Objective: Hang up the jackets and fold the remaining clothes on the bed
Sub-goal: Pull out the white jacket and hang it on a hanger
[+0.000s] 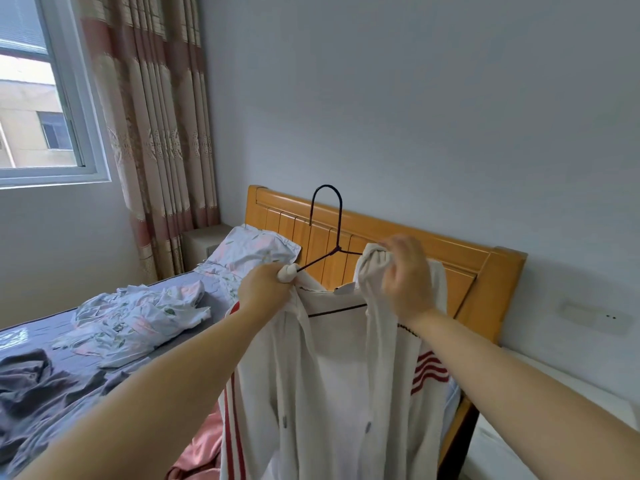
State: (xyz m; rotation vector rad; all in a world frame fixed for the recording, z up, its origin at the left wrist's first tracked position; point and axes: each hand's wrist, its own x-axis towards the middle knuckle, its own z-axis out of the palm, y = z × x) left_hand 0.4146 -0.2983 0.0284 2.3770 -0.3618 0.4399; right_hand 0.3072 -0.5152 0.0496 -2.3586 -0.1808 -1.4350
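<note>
A white jacket [329, 375] with red stripes hangs in front of me, partly on a thin black wire hanger [327, 216]. My left hand [266, 289] grips the jacket's left shoulder together with the hanger's left arm. My right hand [405, 275] holds the bunched right shoulder fabric up at the hanger's right end. The hanger's hook points up, free in the air. On the bed [194, 282] lie a dark grey garment [31, 382], a pink garment [201, 441] and a crumpled floral sheet [138, 317].
An orange wooden headboard [433, 251] stands against the grey wall behind the jacket. A floral pillow [252, 247] lies at the bed's head. A window [31, 98] and striped curtain [156, 133] are at the left. A white surface [519, 427] runs along the right.
</note>
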